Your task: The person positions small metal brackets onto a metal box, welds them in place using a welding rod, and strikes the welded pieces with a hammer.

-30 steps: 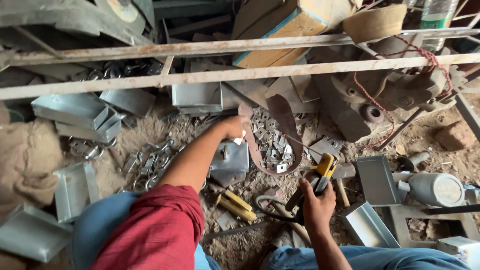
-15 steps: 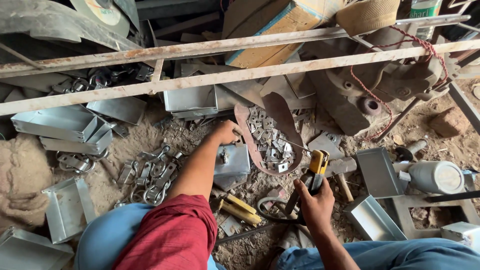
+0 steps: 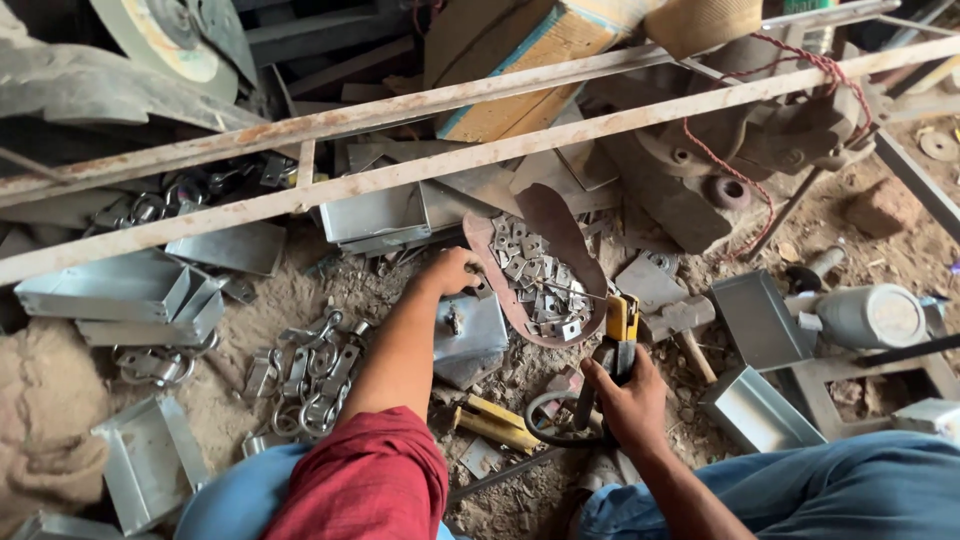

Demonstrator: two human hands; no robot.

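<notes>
My left hand (image 3: 452, 272) reaches forward and grips the top edge of a small folded sheet-metal box (image 3: 470, 336) standing on the dirt floor. My right hand (image 3: 628, 396) is closed around the dark handles of a yellow-bodied hand riveter (image 3: 617, 337), held upright just right of the box. Between the hands, slightly beyond them, lies a worn shoe sole (image 3: 545, 262) used as a dish, holding several small metal brackets. A yellow-handled tool (image 3: 496, 423) lies on the ground near my knee.
Two rusty angle-iron bars (image 3: 420, 170) cross the scene above the work. Folded metal trays (image 3: 115, 295) lie at left, with more trays (image 3: 760, 318) at right. A pile of shackles and hooks (image 3: 310, 375) is left of my arm. A grey cylinder (image 3: 870, 315) sits at right.
The view has shifted slightly. My left hand stays on the metal box; my right hand with the riveter has risen a little toward the shoe sole.
</notes>
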